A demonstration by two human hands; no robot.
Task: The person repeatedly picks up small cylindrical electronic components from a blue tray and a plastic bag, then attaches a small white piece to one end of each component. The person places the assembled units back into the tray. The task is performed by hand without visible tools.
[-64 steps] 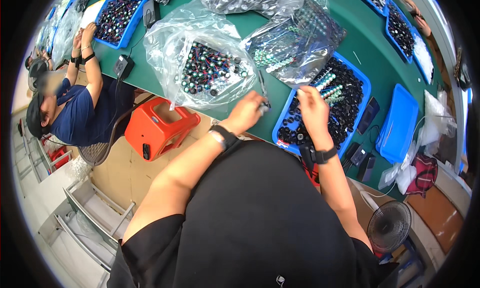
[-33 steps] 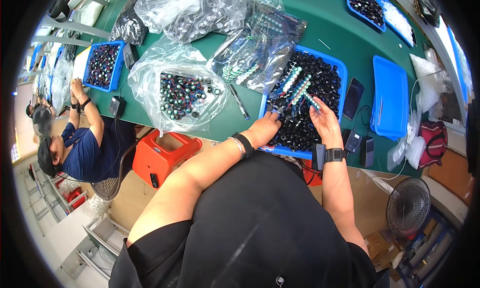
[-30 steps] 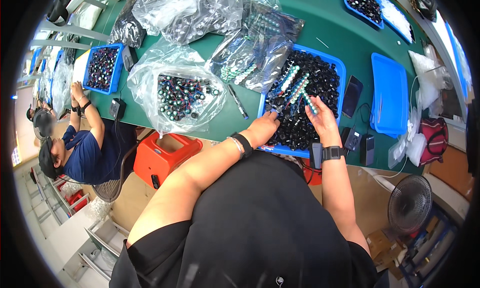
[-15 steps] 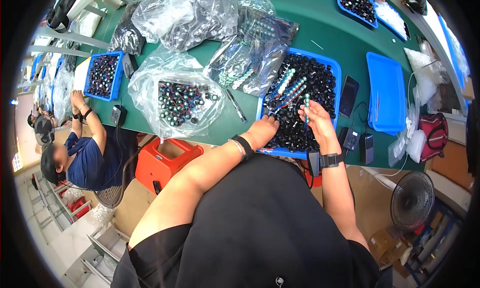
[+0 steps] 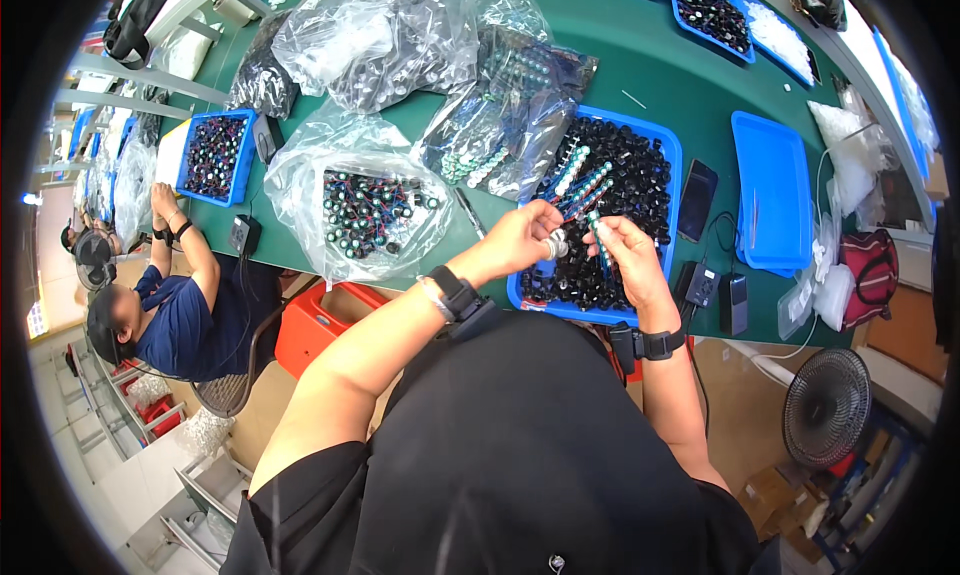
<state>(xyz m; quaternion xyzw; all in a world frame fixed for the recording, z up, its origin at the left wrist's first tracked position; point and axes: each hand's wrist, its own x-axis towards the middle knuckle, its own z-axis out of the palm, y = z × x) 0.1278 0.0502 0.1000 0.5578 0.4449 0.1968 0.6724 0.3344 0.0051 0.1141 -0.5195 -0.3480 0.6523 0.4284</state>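
Above a blue tray (image 5: 672,165) heaped with small round black caps (image 5: 640,165), both my hands are close together. My left hand (image 5: 522,239) is closed, pinching a small round greyish piece (image 5: 556,243) whose kind I cannot make out. In my right hand (image 5: 630,255), thumb and fingers grip a narrow strip of small round green-and-white circuit boards (image 5: 594,221), partly hidden by the fingers. More such board strips (image 5: 572,171) with red and blue wires lie on the caps, just beyond my hands.
Left of the tray are a marker pen (image 5: 470,213) and an opened clear bag (image 5: 290,190) of wired round parts. Filled plastic bags (image 5: 375,45) lie behind. On the right are a phone (image 5: 697,201), stacked blue trays (image 5: 775,190) and small black boxes (image 5: 697,285). A co-worker (image 5: 190,295) sits at left.
My left hand has risen from the tray's near left edge toward my right hand and now pinches a small round piece. The right hand has shifted slightly left and lower with the board strip.
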